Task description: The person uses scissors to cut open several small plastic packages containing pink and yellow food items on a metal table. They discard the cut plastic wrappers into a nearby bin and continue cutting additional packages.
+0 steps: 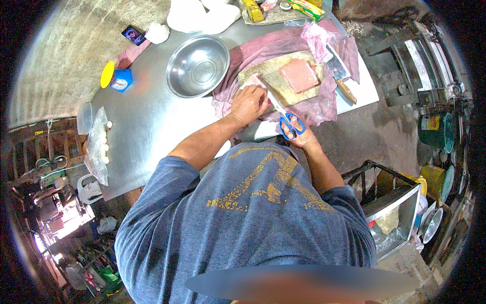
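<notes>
My right hand (304,137) is closed round the blue handles of a pair of scissors (287,124), with the blades pointing up and left toward my other hand. My left hand (248,105) is closed on a flat pinkish piece (254,81) at the left end of a worn wooden cutting board (260,68). The fingers hide most of it, so I cannot tell its kind. A square, pink, meat-like slab (298,76) lies on the right part of the board. Under the board is a rumpled mauve cloth (245,53).
A wide steel bowl (197,66) stands left of the board on the metal table (147,114). Right of the board lie a wooden-handled knife (346,91) and crumpled pink-white plastic (318,43). A blue scale (120,80), a phone (133,35) and a plastic bag (96,147) are farther left.
</notes>
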{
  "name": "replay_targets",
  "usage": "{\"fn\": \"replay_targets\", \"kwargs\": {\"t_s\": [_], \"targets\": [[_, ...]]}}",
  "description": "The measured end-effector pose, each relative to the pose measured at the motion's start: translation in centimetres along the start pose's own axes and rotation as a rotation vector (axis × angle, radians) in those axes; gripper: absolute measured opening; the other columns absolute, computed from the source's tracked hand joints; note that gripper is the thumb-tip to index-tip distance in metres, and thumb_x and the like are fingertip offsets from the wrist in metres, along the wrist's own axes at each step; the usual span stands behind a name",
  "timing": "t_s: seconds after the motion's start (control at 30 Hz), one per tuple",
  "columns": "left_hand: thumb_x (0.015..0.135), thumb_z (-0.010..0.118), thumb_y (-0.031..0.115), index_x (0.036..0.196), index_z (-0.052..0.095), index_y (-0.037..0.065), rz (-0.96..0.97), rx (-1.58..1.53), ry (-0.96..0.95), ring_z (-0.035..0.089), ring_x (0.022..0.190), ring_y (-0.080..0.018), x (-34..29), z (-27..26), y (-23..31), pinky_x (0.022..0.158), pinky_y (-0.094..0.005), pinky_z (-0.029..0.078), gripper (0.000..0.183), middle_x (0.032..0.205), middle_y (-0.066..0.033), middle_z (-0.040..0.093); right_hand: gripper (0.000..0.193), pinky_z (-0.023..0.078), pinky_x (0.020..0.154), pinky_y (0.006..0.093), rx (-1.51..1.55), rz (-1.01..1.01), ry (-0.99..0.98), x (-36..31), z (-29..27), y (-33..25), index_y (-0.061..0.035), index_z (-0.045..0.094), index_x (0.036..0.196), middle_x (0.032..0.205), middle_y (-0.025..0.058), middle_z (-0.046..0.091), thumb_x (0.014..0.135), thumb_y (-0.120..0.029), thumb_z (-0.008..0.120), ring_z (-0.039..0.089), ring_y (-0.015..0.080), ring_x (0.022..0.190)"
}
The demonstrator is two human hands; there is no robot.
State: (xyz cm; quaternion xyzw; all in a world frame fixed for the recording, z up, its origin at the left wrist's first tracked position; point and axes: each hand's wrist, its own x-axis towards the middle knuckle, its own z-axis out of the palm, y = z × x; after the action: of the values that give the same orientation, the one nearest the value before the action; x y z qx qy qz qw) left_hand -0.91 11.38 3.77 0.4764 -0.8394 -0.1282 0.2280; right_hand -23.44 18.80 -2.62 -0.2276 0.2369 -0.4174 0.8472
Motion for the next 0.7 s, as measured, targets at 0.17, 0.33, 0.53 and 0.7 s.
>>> {"fn": "replay_targets", "kwargs": {"t_s": [0.17, 0.33, 0.53, 0.7], "targets": [[0.090, 0.065, 0.019, 0.096, 0.067, 0.008, 0.093, -0.088, -0.033, 0.062, 0.091, -0.0332, 0.8, 0.7, -0.4, 0.080, -0.0440, 0.051, 0.013, 0.093, -0.0127, 0.063, 0.058, 0.038, 0.039, 0.0205, 0.072, -0.014, 0.129, -1.0, -1.3, 0.3, -0.0073, 0.055, 0.106, 0.071, 0.0030, 0.058, 0.087, -0.061, 0.066, 0.051, 0.0099, 0.047], [0.092, 0.062, 0.019, 0.092, 0.064, 0.007, 0.101, -0.126, -0.147, 0.060, 0.090, -0.0333, -0.3, 1.5, -0.2, 0.080, -0.0441, 0.050, 0.012, 0.091, -0.0126, 0.061, 0.058, 0.037, 0.036, 0.0221, 0.109, 0.136, 0.047, -1.1, -2.4, -0.1, -0.0098, 0.059, 0.101, 0.073, 0.0050, 0.062, 0.090, -0.067, 0.057, 0.058, 0.0153, 0.050], [0.095, 0.059, 0.020, 0.093, 0.061, 0.008, 0.054, -0.149, -0.206, 0.058, 0.094, -0.0337, -1.4, 2.0, -0.2, 0.084, -0.0455, 0.049, 0.013, 0.093, -0.0128, 0.060, 0.057, 0.038, 0.037, 0.0205, 0.159, 0.226, 0.066, -0.2, -2.4, -0.6, -0.0092, 0.061, 0.098, 0.072, 0.0041, 0.061, 0.087, -0.065, 0.062, 0.059, 0.0139, 0.052], [0.095, 0.058, 0.021, 0.094, 0.059, 0.007, 0.073, -0.165, -0.212, 0.058, 0.095, -0.0353, -1.6, 1.5, -0.7, 0.084, -0.0462, 0.048, 0.014, 0.094, -0.0142, 0.060, 0.052, 0.039, 0.040, 0.0191, 0.160, 0.127, -0.031, -0.5, -1.6, -0.7, -0.0085, 0.059, 0.094, 0.069, 0.0026, 0.058, 0.084, -0.058, 0.071, 0.054, 0.0083, 0.051]]}}
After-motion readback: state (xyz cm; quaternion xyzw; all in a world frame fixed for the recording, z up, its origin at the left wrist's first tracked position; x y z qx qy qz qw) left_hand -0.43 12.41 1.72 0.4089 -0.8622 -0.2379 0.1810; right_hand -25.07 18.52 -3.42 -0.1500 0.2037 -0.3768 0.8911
